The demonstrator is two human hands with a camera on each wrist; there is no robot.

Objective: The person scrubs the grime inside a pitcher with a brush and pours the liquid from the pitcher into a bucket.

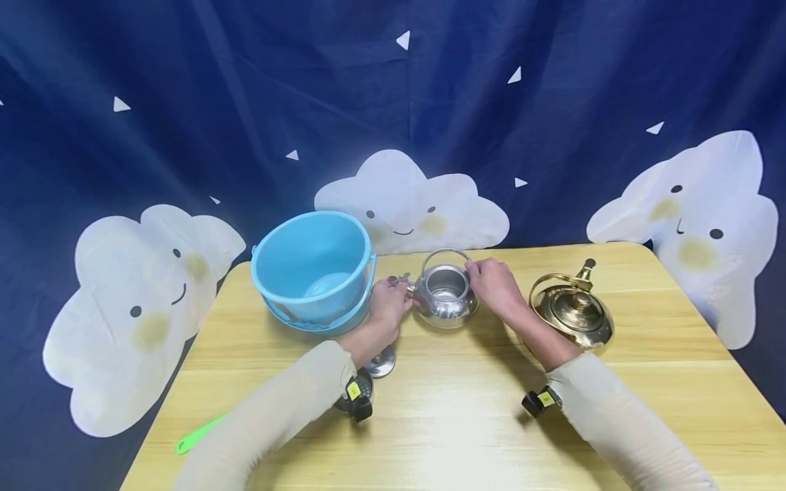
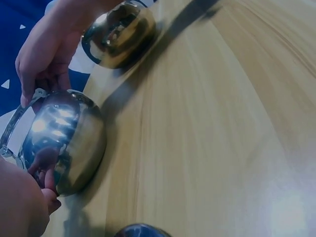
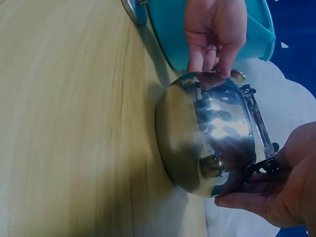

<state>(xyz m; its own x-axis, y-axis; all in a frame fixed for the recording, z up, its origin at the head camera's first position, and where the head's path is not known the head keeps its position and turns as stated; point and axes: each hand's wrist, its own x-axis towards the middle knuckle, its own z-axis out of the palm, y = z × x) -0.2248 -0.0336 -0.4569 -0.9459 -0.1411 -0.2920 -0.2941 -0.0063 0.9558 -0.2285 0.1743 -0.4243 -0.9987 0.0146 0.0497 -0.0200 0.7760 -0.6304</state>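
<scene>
On the wooden table [image 1: 663,409], the left hand [image 1: 388,305] is pinching the silver kettle [image 1: 447,311] by its spout [image 1: 412,289]; the right hand [image 1: 495,286], fingers curled, is gripping its right side.

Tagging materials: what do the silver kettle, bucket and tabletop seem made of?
The silver kettle seems polished metal, perhaps stainless steel, given its mirror-like reflections. The bucket is probably plastic: smooth, evenly blue, softly shiny. The tabletop shows wood grain and glare; it could be varnished wood or laminate.
</scene>
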